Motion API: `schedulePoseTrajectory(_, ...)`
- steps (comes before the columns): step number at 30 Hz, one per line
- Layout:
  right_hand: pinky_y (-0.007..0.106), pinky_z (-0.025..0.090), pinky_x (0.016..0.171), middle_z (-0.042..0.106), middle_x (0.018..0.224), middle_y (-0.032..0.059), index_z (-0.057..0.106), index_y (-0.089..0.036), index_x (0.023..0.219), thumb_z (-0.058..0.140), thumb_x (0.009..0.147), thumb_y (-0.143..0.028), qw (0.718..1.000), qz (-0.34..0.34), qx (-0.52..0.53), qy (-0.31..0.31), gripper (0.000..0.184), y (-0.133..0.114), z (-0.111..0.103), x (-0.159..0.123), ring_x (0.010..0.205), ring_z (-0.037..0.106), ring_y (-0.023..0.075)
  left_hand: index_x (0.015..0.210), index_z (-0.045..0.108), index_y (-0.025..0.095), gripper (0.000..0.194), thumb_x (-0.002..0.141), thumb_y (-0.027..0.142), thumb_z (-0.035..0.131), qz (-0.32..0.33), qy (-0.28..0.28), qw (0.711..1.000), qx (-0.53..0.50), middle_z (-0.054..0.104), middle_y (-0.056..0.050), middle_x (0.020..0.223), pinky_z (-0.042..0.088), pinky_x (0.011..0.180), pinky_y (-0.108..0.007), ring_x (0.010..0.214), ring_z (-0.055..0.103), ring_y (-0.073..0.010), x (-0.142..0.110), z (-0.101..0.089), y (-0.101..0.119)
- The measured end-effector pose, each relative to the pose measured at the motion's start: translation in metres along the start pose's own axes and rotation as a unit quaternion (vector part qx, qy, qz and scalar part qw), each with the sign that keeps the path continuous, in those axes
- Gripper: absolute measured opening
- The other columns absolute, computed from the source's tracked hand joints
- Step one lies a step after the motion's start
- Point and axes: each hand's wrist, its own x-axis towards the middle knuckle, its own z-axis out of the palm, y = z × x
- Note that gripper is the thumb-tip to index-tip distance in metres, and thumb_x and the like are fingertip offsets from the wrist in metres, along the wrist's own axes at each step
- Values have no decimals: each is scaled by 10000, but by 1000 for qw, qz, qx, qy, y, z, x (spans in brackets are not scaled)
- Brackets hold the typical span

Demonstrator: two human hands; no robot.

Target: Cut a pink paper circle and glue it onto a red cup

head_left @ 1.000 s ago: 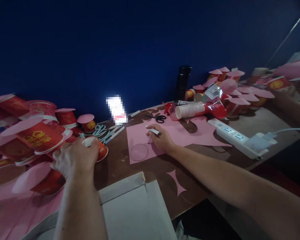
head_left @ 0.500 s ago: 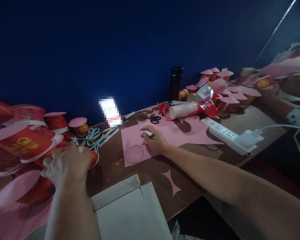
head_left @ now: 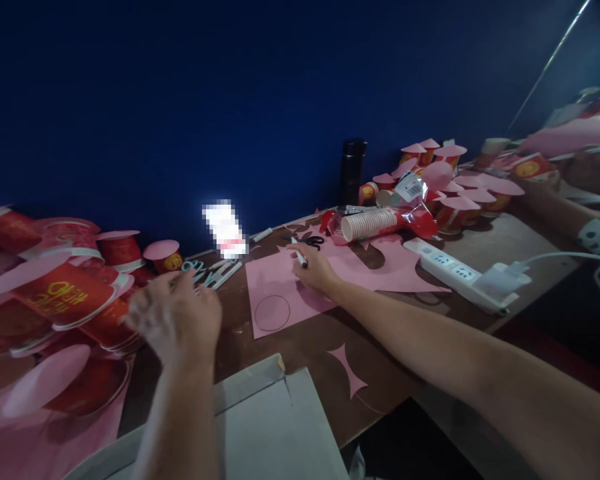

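Observation:
My left hand is in the air beside a pile of red paper cups topped with pink discs. It is blurred, its fingers look loosely apart, and I make out nothing in it. On the pink sheet of paper rests my right hand, closed around a white marker with a dark end. A drawn circle shows on the sheet's near left part. Just beyond the right hand lie black scissors, partly hidden by the fingers.
A sleeve of stacked paper cups lies behind the sheet, near a black flask. To the right is a white power strip with a plugged-in charger. A grey-white box sits in front. A co-worker's arm reaches in at far right.
My left hand has lifted off the red cup and moved right; that cup now appears to lie farther left against the pile. My right hand has shifted slightly, still gripping the marker.

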Motion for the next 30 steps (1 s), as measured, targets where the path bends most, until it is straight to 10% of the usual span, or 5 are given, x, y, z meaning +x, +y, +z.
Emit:
schedulePoseTrajectory(6, 349, 442, 921, 578, 1252, 102, 478, -194, 1308, 512, 811, -259, 968, 105, -212, -84, 502, 14, -26, 84, 1121, 554, 247, 976, 645, 164, 288, 844, 238, 399, 203, -126, 970, 37, 593, -112, 939, 414, 774, -354, 917, 528, -259, -30, 41, 36)
schedulePoseTrajectory(12, 284, 429, 931, 519, 1326, 143, 329, -111, 1404, 564, 796, -304, 948, 125, -273, -106, 680, 24, -39, 112, 1174, 528, 232, 944, 631, 148, 280, 855, 238, 382, 198, -146, 967, 60, 599, -125, 931, 420, 765, -346, 924, 547, -267, -32, 60, 27)
schedulePoseTrajectory(18, 351, 488, 805, 656, 1110, 132, 640, -177, 1089, 600, 752, -271, 907, 132, -355, -185, 353, 14, -44, 90, 984, 628, 290, 951, 626, 106, 321, 856, 294, 384, 139, -186, 969, 80, 611, -163, 942, 423, 806, -372, 946, 575, -292, -22, 60, 22)
schedulePoseTrajectory(30, 389, 503, 768, 645, 1102, 215, 664, -82, 1052, 713, 569, -122, 843, 106, -443, -286, 486, -7, -35, 91, 974, 622, 355, 1051, 589, 84, 373, 841, 367, 466, 64, -269, 960, 50, 607, -201, 1052, 438, 808, -351, 988, 601, -288, -14, 64, 25)
